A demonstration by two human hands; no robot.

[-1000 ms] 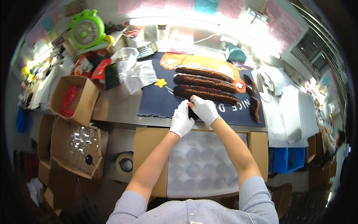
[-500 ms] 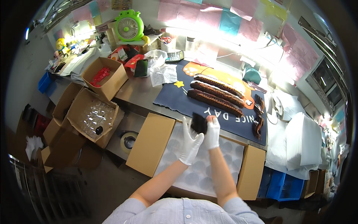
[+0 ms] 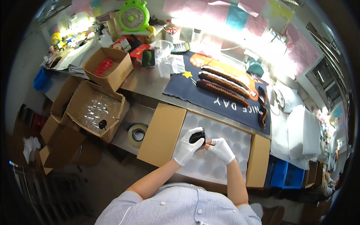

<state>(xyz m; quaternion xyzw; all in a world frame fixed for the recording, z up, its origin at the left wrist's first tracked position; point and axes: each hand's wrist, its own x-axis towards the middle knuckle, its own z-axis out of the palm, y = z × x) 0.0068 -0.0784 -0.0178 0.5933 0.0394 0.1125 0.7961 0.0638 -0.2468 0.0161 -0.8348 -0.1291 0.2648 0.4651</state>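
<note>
We hold a dark ridged piece (image 3: 198, 135) above the open cardboard box (image 3: 161, 135), near the edge of the counter (image 3: 140, 80). Our gloved left hand (image 3: 188, 146) curls round its left side, thumb and fingers clamped on it. Our gloved right hand (image 3: 222, 150) comes in from the other side, its bare fingertips at the piece's lower right edge; whether they pinch it or only touch it, we cannot tell.

Beneath our hands, a translucent white sheet (image 3: 221, 170) with rows of round shapes spreads between the box's raised side flaps. Beyond, on the dark blue mat (image 3: 187, 90), three long dark-brown ridged rows (image 3: 224, 87) lie side by side, slanting down toward the right. Two shorter dark strips lie near the mat's right edge. Left of the box we see a tape roll (image 3: 132, 136) and a carton of clear pieces (image 3: 95, 112).
</note>
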